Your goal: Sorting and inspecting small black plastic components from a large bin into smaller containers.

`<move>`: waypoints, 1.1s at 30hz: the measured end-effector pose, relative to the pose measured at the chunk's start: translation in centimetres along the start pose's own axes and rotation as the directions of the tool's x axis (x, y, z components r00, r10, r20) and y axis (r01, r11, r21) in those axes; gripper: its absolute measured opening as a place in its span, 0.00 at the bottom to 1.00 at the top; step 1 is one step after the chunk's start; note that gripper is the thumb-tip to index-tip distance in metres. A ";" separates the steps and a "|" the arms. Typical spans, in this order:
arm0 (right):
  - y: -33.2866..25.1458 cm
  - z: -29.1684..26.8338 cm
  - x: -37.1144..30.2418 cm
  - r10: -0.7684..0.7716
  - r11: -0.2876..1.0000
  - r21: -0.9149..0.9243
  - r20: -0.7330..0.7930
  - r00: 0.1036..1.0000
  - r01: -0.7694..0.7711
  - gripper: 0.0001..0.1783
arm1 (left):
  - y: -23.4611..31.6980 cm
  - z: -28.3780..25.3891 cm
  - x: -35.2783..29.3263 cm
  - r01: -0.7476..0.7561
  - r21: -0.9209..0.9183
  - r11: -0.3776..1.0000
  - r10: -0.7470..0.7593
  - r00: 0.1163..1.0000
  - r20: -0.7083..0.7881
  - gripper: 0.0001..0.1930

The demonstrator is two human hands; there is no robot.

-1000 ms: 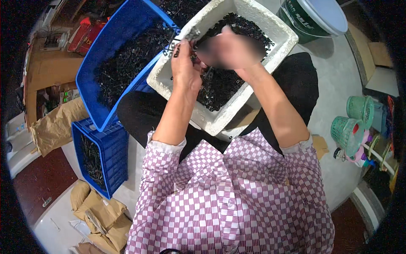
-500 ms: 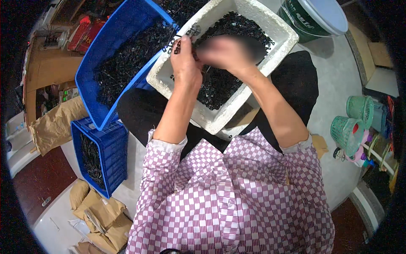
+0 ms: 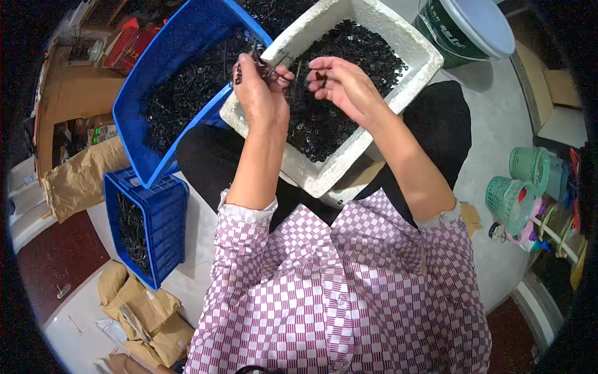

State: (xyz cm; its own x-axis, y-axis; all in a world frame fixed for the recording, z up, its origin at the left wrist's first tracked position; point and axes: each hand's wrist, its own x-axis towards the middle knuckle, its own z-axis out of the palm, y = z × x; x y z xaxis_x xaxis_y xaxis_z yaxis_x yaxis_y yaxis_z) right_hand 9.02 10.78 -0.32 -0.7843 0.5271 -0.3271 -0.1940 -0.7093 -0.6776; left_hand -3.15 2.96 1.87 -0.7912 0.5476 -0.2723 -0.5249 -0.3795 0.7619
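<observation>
Small dark pieces [image 3: 238,76], pinched in left hand [image 3: 258,103], held above near-left rim of white foam box [image 3: 321,177], close to large blue bin [image 3: 129,118]. Right hand [image 3: 352,93] over black pieces [image 3: 367,53] inside box, fingers loosely bent; can't tell if gripping anything.

Just changed: hands close together half a second ago, now apart with clear gap; left shifted slightly toward blue bin. Meaning, probably: pause between two-handed contacts, bunch carried by left alone.

Outward: box between black-trousered legs [image 3: 436,118]; more dark parts in blue bin and in smaller blue crate [image 3: 167,230]. Pale floor [image 3: 495,121], with brown paper packages [image 3: 149,305] lower left, green bucket [image 3: 442,31] upper right, mesh baskets [image 3: 507,204] far right.
</observation>
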 end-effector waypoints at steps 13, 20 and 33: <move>2.0 -3.4 2.0 -0.387 0.292 -0.922 0.130 0.913 0.255 0.07 | -0.5 0.7 -1.2 0.139 0.073 0.988 -0.143 0.988 0.055 0.13; -0.8 -1.8 1.0 -0.236 0.815 -0.547 -0.015 0.972 0.190 0.15 | -0.6 0.7 -2.8 0.309 0.227 0.923 -0.335 0.939 0.082 0.15; -1.3 -0.6 1.5 -0.622 0.398 -0.793 0.136 0.771 0.462 0.16 | -1.9 1.1 -4.8 0.389 0.393 0.833 -0.484 0.857 0.178 0.14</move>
State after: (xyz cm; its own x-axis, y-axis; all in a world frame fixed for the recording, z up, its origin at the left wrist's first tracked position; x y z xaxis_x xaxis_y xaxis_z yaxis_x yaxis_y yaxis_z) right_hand 8.44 12.80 -0.31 -0.5642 0.7839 0.2593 0.0279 0.3320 -0.9429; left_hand 1.98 1.90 2.42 -0.3680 0.7857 -0.4972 -0.6218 0.1896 0.7599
